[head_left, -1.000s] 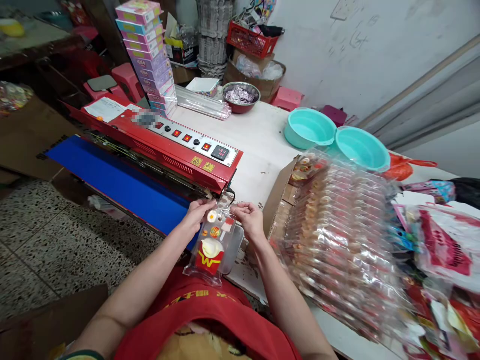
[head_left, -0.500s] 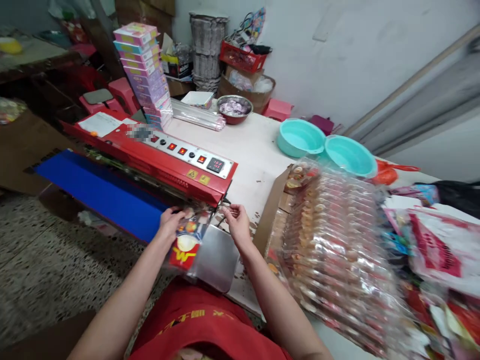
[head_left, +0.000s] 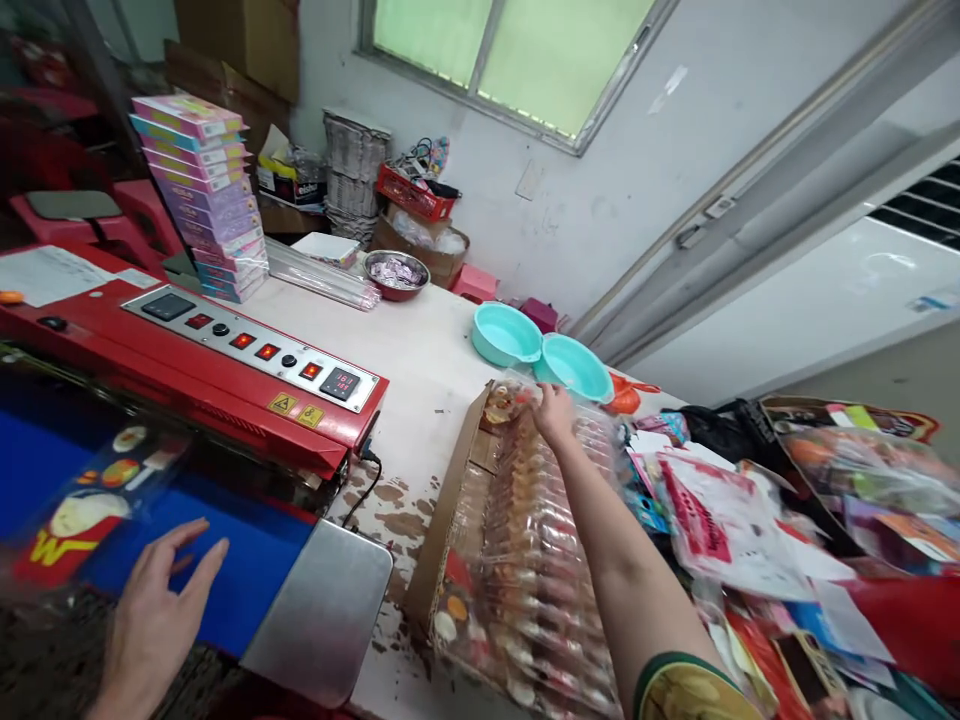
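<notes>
A printed clear packet (head_left: pixel 75 520) with a red and yellow "W" design lies on the blue belt (head_left: pixel 247 560) of the red sealing machine (head_left: pixel 217 370), its upper edge by the machine's slot. Just right of the packet is my left hand (head_left: pixel 161 600), fingers spread and holding nothing. My right hand (head_left: pixel 553 412) is at the far end of the row of plastic-wrapped packs (head_left: pixel 540 540) in a cardboard box (head_left: pixel 442 510). Its fingers are bent down on the clear wrapping of a pack. A metal plate (head_left: pixel 326 610) sits at the belt's near end.
Two turquoise basins (head_left: pixel 506 335) stand behind the box. A stack of small boxes (head_left: pixel 202 200) rises behind the machine, with a metal bowl (head_left: pixel 397 272) farther right. Mixed bags and packaging (head_left: pixel 720 510) cover the right side. A black cable (head_left: pixel 371 480) runs from the machine.
The view has swung right. The packet has moved from the metal plate onto the belt, and my left hand has let go of it. My right hand has gone from beside the plate to the box.
</notes>
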